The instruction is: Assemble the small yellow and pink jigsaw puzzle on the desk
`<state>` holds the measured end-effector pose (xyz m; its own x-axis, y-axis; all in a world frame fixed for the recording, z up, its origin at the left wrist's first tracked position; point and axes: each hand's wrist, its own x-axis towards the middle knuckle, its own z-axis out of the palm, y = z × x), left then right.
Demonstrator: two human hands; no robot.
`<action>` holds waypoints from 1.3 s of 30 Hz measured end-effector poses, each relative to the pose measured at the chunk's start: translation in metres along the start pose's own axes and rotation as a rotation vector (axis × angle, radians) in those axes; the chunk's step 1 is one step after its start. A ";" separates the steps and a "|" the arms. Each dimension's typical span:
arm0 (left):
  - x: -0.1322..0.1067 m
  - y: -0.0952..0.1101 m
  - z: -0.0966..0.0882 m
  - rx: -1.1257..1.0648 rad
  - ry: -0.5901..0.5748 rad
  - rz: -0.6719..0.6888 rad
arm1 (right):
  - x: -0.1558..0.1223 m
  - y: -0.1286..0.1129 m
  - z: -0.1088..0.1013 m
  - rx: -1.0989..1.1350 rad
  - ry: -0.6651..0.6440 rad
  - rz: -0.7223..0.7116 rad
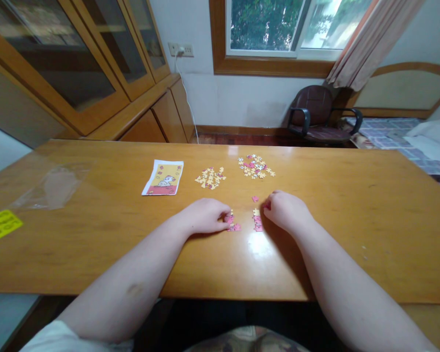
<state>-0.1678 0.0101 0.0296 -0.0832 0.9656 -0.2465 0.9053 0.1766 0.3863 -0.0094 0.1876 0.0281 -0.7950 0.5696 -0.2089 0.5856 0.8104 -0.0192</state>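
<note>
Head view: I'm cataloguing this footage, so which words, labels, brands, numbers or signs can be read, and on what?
No text can be read.
Yellow label at the view's left edge: dark marks, too blurred to read.
Picture card: a drawing; no lettering can be made out.
Puzzle pieces: too small to tell.

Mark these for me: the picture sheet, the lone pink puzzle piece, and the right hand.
Picture sheet (164, 178): head view, middle of its printed face.
Lone pink puzzle piece (255, 199): head view, middle of its upper surface.
Right hand (284, 208): head view, back of the hand.
</note>
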 end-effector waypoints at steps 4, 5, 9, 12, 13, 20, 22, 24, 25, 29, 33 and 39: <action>0.000 0.001 -0.001 -0.010 -0.003 -0.007 | -0.002 -0.002 -0.004 -0.011 0.012 -0.010; 0.000 0.001 -0.001 -0.011 -0.002 -0.008 | -0.004 -0.004 -0.005 -0.010 0.030 -0.036; 0.000 0.002 0.000 -0.010 0.001 -0.012 | -0.020 -0.017 -0.006 0.019 0.132 -0.302; 0.001 0.001 0.001 -0.009 0.000 -0.015 | -0.030 -0.029 -0.002 0.016 0.143 -0.496; 0.001 0.001 0.001 -0.010 0.000 -0.018 | -0.032 -0.032 0.000 0.010 0.138 -0.531; 0.001 -0.001 0.001 0.005 0.000 -0.041 | -0.032 -0.039 0.007 -0.010 0.093 -0.589; 0.000 0.000 0.001 0.007 0.000 -0.045 | -0.032 -0.040 0.007 -0.008 0.085 -0.590; 0.000 0.000 0.000 0.005 -0.003 -0.052 | -0.032 -0.041 0.008 -0.007 0.077 -0.590; 0.000 0.001 0.000 0.005 -0.005 -0.058 | -0.032 -0.041 0.008 -0.007 0.075 -0.593; 0.000 0.001 -0.002 0.005 -0.011 -0.070 | -0.032 -0.042 0.009 -0.013 0.080 -0.603; 0.000 0.001 -0.002 0.004 -0.013 -0.074 | -0.031 -0.041 0.009 -0.018 0.073 -0.598; -0.001 0.002 -0.002 0.009 -0.008 -0.076 | -0.033 -0.040 0.006 -0.002 0.056 -0.603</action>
<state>-0.1664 0.0101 0.0321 -0.1489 0.9479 -0.2817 0.9002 0.2479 0.3581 -0.0055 0.1355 0.0297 -0.9937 0.0164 -0.1105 0.0293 0.9928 -0.1164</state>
